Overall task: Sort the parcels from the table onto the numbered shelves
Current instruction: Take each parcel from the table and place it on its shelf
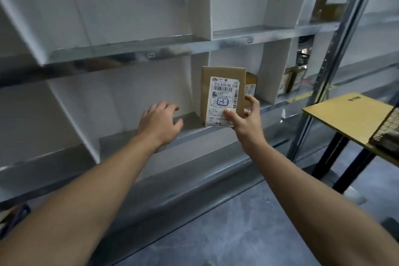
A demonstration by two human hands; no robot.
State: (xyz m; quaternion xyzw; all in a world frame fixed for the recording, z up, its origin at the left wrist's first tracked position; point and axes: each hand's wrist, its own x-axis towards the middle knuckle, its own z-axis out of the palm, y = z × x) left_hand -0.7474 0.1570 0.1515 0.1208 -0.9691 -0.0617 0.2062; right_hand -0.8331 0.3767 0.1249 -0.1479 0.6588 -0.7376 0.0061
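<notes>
Fingers (251, 101) of right hand (246, 122) curled behind right edge of cardboard parcel (222, 74), thumb pressed on shipping label (223, 93) marked "13" in blue. Parcel upright, base at front lip of metal shelf (187, 120). Left hand (159, 121) nearby, fingers loosely spread, holding nothing. Yellow counter (349, 114) at right.

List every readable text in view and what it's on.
"516-K20-00 028": printed on the white label of the parcel that the right hand holds.
"13": handwritten in a blue box on that label.
Label's fine print, shelf tags, table marking, other boxes' labels: too small or blurred.
</notes>
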